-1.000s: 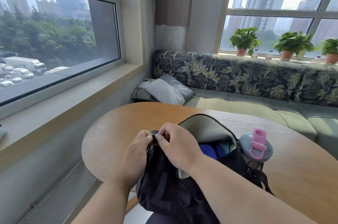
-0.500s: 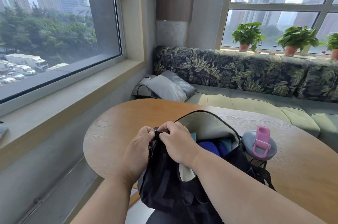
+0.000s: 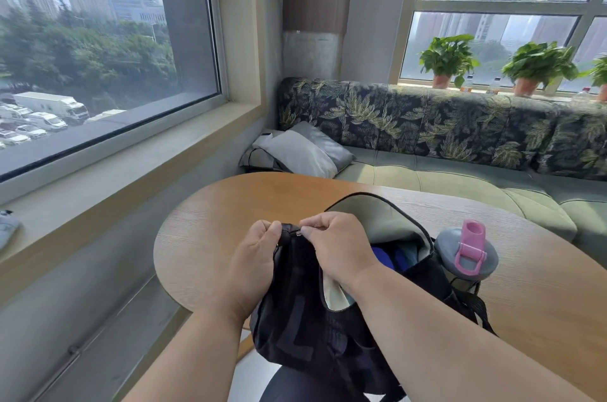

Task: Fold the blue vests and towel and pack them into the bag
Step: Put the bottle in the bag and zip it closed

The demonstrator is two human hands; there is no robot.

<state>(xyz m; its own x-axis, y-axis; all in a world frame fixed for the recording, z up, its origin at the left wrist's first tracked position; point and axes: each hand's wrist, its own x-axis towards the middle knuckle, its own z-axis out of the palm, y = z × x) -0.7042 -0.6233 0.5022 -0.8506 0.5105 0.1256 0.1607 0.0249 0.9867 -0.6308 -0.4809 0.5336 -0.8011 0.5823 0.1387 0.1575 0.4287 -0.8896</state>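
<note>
Black nylon bunches between two bare hands at the near edge of a rounded wooden worktop (image 3: 230,204): the left hand (image 3: 253,257) grips the corner of a black bag (image 3: 312,319) beside the zip's end, while the right hand (image 3: 338,247), touching it, pinches the small metal zip pull (image 3: 298,232) between thumb and forefinger. The bag stands partly on the worktop, its near side hanging over the edge, its pale-lined flap (image 3: 371,221) still open. Inside, folded blue fabric (image 3: 391,258) shows just behind the right wrist. A grey bottle (image 3: 466,254) with a pink flip cap sits in the bag's right side pocket. Beyond the worktop runs a green bench sofa (image 3: 443,178) with a leaf-print back, a grey cushion (image 3: 295,155) in its corner and potted plants (image 3: 446,60) on the sill above.
</note>
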